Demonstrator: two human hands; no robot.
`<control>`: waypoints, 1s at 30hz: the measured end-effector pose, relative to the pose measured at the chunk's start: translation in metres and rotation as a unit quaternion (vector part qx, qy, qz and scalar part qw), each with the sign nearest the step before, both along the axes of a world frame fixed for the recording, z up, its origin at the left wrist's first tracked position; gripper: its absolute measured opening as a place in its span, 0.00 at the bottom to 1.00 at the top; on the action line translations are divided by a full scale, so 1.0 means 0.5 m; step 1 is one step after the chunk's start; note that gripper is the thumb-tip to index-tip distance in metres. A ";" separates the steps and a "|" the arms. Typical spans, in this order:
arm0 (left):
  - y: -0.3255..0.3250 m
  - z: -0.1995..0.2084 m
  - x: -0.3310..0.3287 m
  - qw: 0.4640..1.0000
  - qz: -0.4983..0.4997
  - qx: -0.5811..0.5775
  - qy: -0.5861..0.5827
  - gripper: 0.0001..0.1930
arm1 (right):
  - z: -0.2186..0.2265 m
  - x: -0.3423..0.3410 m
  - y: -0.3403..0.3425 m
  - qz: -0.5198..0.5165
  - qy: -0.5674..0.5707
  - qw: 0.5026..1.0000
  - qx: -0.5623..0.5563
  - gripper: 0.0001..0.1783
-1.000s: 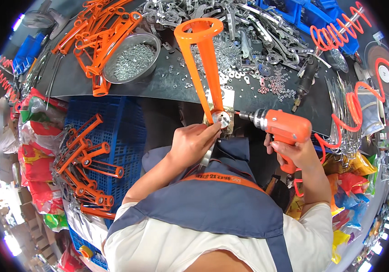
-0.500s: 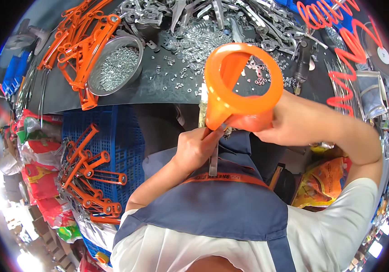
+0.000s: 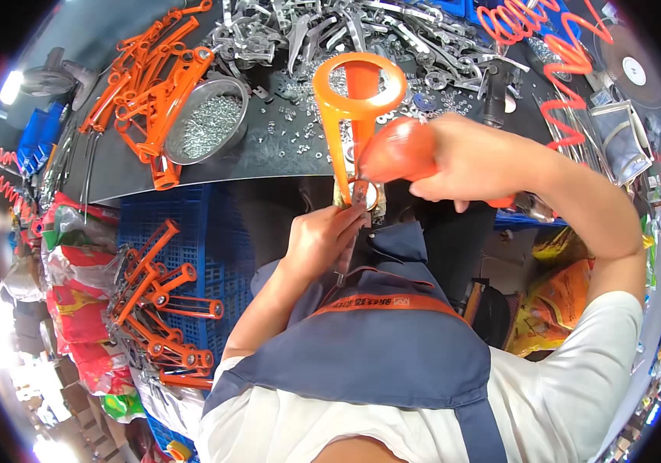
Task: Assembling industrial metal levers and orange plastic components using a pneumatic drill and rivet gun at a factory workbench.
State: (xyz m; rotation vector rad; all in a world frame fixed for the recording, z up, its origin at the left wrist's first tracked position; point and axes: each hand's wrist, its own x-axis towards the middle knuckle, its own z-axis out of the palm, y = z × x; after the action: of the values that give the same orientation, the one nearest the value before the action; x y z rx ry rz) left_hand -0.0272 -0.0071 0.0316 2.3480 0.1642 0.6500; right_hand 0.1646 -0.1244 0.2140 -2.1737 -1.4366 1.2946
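An orange metal frame with a round ring top stands upright at the bench's front edge, its lower end near a small fixture. My left hand has its fingers closed at the frame's lower end, pinching a flat metal strip that points down toward my apron. My right hand is wrapped around a glossy red tool with a rounded end, just right of the frame's legs. The tool's exact kind is not clear, and its working tip is hard to make out.
Orange frames and a steel bowl of small fasteners sit on the bench's left. Loose nuts and metal levers cover the back. A red coiled hose hangs at right. Several orange parts rest over a blue crate.
The orange frame has tipped away from me, its ring now lower and farther left. My right hand has drawn the red tool out beside the frame. My left hand has shifted slightly left.
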 end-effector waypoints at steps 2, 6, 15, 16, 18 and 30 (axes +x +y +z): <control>-0.017 -0.002 -0.039 0.986 0.076 -0.149 -0.018 0.09 | 0.011 -0.002 -0.048 -0.070 0.037 0.995 0.062 0.13; 0.074 -0.103 -0.096 0.657 0.060 -0.744 -0.104 0.15 | -0.033 -0.023 -0.157 -0.198 0.183 0.945 0.184 0.20; 0.024 -0.004 -0.083 0.616 -0.100 -0.781 0.000 0.17 | -0.143 -0.066 -0.200 -0.251 0.372 0.863 0.233 0.26; 0.019 -0.003 -0.078 0.644 -0.037 -0.764 0.026 0.21 | -0.146 -0.079 -0.191 -0.263 0.395 0.844 0.249 0.24; 0.017 -0.015 -0.069 0.610 -0.038 -0.792 0.008 0.20 | -0.165 -0.081 -0.187 -0.254 0.402 0.848 0.234 0.23; 0.008 -0.004 -0.067 0.557 -0.052 -0.827 -0.057 0.08 | -0.186 -0.091 -0.160 -0.269 0.431 0.836 0.210 0.21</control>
State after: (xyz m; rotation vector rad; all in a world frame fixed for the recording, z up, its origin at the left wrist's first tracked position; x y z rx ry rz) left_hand -0.0607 -0.0029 0.0295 0.4241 0.3559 0.2457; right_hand 0.1192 -0.2043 0.1208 -1.2542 -0.5922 1.2949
